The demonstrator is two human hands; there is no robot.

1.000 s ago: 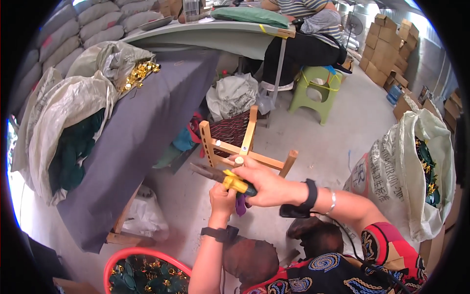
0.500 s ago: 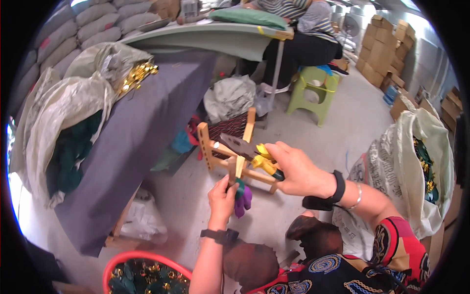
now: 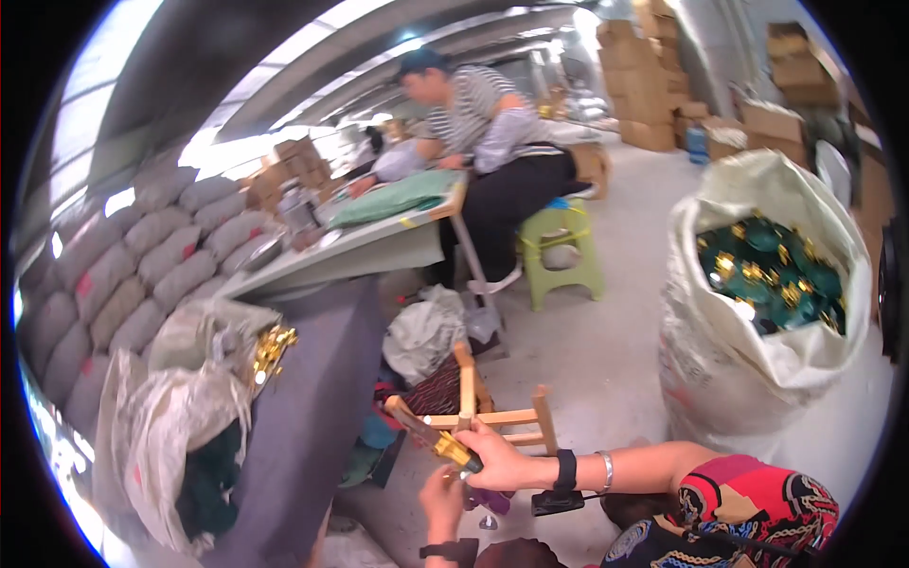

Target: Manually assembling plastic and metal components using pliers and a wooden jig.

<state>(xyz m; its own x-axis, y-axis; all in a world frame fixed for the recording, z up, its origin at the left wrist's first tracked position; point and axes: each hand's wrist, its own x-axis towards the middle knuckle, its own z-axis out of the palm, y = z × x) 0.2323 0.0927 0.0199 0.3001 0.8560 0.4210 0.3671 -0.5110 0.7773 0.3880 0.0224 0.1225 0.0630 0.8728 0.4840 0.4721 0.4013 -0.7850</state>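
My right hand (image 3: 497, 459) is closed round the yellow handles of a pair of pliers (image 3: 450, 447), whose dark jaws point up and to the left. Just below and left of it is my left hand (image 3: 440, 502), fingers curled together. What it pinches, if anything, is too small and blurred to make out. Both hands are at the near side of a light wooden frame (image 3: 516, 417) with upright posts, which stands low in front of me. A purple piece (image 3: 490, 502) shows partly beneath my right hand.
A tall white woven sack (image 3: 720, 398) of green and gold pieces stands at right. On the left, another open sack (image 3: 185, 426) and gold pieces (image 3: 273, 352) lie by a grey-covered surface (image 3: 294, 417). Ahead, a person (image 3: 483, 114) sits on a green stool (image 3: 563, 260) at a table (image 3: 331, 241).
The view has tilted up and swung right, bringing the seated person and right-hand sack fully in. My left hand has left the wooden post; the pliers stay in my right hand.
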